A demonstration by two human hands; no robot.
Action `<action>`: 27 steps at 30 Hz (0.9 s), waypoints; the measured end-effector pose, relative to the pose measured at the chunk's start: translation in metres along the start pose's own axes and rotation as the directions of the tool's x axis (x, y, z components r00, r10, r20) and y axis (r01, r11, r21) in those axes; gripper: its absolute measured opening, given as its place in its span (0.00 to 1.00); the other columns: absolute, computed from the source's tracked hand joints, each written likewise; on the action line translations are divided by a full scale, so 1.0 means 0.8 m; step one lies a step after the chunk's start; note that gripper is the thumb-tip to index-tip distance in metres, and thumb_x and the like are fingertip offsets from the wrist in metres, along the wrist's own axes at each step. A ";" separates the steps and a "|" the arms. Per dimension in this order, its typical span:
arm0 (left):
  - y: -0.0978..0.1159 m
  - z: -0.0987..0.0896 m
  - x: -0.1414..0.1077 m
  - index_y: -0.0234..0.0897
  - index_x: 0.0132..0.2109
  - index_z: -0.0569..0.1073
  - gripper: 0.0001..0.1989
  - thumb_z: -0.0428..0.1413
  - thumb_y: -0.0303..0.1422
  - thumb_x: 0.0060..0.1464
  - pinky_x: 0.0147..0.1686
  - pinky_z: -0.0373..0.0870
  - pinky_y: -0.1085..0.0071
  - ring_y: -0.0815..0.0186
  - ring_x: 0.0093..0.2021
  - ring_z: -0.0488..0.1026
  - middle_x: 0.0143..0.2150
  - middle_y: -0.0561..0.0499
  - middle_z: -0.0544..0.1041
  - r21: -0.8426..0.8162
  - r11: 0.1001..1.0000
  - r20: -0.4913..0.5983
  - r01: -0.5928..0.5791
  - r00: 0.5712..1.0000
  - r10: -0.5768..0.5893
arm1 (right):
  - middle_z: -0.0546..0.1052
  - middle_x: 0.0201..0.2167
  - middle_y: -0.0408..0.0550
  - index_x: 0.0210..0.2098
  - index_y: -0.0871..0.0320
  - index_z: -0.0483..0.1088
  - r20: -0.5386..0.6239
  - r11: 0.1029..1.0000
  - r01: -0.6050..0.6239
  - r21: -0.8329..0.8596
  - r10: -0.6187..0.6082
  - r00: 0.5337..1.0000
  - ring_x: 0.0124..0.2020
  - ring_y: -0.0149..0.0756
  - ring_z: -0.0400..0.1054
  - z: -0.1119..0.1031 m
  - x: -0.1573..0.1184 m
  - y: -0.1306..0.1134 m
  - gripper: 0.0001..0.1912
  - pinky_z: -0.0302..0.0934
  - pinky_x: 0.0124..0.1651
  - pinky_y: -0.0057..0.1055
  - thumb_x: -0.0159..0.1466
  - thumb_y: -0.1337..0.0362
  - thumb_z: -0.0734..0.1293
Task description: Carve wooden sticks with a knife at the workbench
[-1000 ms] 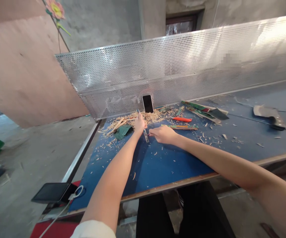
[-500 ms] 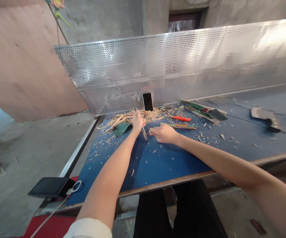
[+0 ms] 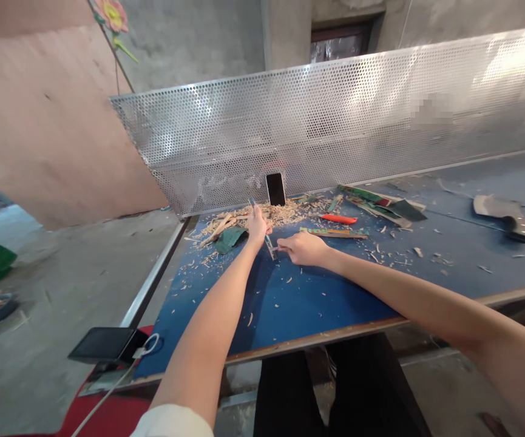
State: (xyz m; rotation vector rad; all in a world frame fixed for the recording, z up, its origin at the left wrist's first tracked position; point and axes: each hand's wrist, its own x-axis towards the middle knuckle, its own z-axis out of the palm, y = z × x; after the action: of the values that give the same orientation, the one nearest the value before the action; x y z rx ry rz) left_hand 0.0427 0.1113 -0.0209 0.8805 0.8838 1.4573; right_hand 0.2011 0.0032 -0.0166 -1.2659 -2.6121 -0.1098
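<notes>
Closed around a narrow, flat strip (image 3: 270,249) with patchy colouring is my left hand (image 3: 258,227). The strip slants, one end rising above my fist and the lower end pointing toward me over the blue tabletop (image 3: 262,321). My right hand (image 3: 306,247) is closed too, its fingertips pinched beside the strip's lower end. Whatever those fingers hold is too small to make out. Just behind the right hand lie green and orange painted strips (image 3: 335,233). A red-orange handled tool (image 3: 339,219) rests beyond them.
Wood shavings (image 3: 226,220) are heaped behind my hands, with a dark green scrap (image 3: 231,241). A phone (image 3: 275,189) leans on the perforated metal panel (image 3: 244,133). More painted pieces (image 3: 375,203) and a broad-bladed cleaver (image 3: 499,213) lie right. A black device (image 3: 107,344) with a cable sits front left.
The view has shifted slightly, so everything appears a little further right. Both hands keep nearly the same hold and position over the strip.
</notes>
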 end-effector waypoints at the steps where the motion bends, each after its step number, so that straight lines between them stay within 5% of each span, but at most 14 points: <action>1: 0.001 0.000 -0.002 0.44 0.36 0.55 0.29 0.54 0.63 0.65 0.16 0.42 0.74 0.75 0.14 0.46 0.19 0.64 0.50 -0.002 1.000 -0.001 -0.006 1.000 0.006 | 0.84 0.39 0.50 0.45 0.53 0.76 -0.003 1.000 0.004 -0.003 -0.004 1.000 0.37 0.39 0.76 -0.002 -0.001 0.000 0.13 0.51 0.36 0.31 0.76 0.61 0.60; 7: 0.005 -0.002 -0.007 0.44 0.36 0.56 0.28 0.53 0.62 0.66 0.16 0.42 0.74 0.74 0.15 0.46 0.20 0.63 0.50 0.001 0.999 -0.014 -0.042 0.999 0.042 | 0.84 0.35 0.49 0.45 0.53 0.77 0.005 0.997 0.042 -0.068 -0.041 0.999 0.35 0.40 0.75 0.001 -0.010 0.009 0.11 0.50 0.36 0.32 0.75 0.62 0.61; 12: 0.002 -0.001 -0.004 0.44 0.36 0.56 0.27 0.52 0.60 0.68 0.15 0.42 0.74 0.74 0.14 0.47 0.19 0.63 0.49 0.021 0.999 -0.015 -0.048 0.999 0.049 | 0.84 0.39 0.52 0.47 0.55 0.76 -0.097 1.000 -0.013 -0.019 0.011 0.995 0.37 0.39 0.76 0.013 -0.002 0.006 0.16 0.51 0.36 0.31 0.78 0.61 0.57; 18: -0.001 0.001 -0.001 0.44 0.36 0.55 0.28 0.54 0.62 0.66 0.16 0.40 0.74 0.75 0.14 0.46 0.19 0.64 0.49 -0.014 0.999 -0.019 -0.045 0.999 0.045 | 0.84 0.39 0.51 0.47 0.54 0.76 -0.041 0.999 -0.025 -0.020 0.024 0.999 0.37 0.40 0.76 0.013 0.004 -0.004 0.15 0.50 0.35 0.31 0.78 0.59 0.58; 23: 0.000 -0.004 -0.001 0.44 0.37 0.57 0.28 0.53 0.63 0.65 0.16 0.40 0.74 0.74 0.15 0.45 0.19 0.64 0.47 -0.036 0.999 -0.016 -0.020 1.000 0.020 | 0.84 0.35 0.50 0.43 0.55 0.76 0.037 0.997 0.069 -0.040 -0.068 0.997 0.34 0.39 0.74 0.007 -0.011 0.002 0.11 0.48 0.35 0.32 0.75 0.62 0.61; 27: 0.000 -0.004 -0.001 0.44 0.36 0.56 0.27 0.52 0.61 0.67 0.16 0.42 0.74 0.74 0.14 0.47 0.19 0.63 0.49 -0.010 0.999 -0.017 -0.030 0.999 0.030 | 0.83 0.38 0.50 0.45 0.56 0.76 -0.044 0.995 0.095 -0.044 -0.097 0.994 0.34 0.37 0.73 0.011 -0.012 0.006 0.13 0.49 0.35 0.32 0.76 0.65 0.59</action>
State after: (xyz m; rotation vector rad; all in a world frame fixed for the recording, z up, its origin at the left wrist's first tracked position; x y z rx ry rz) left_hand 0.0398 0.1106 -0.0224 0.8779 0.8780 1.4960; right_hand 0.2087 0.0004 -0.0278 -1.1368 -2.6441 -0.2084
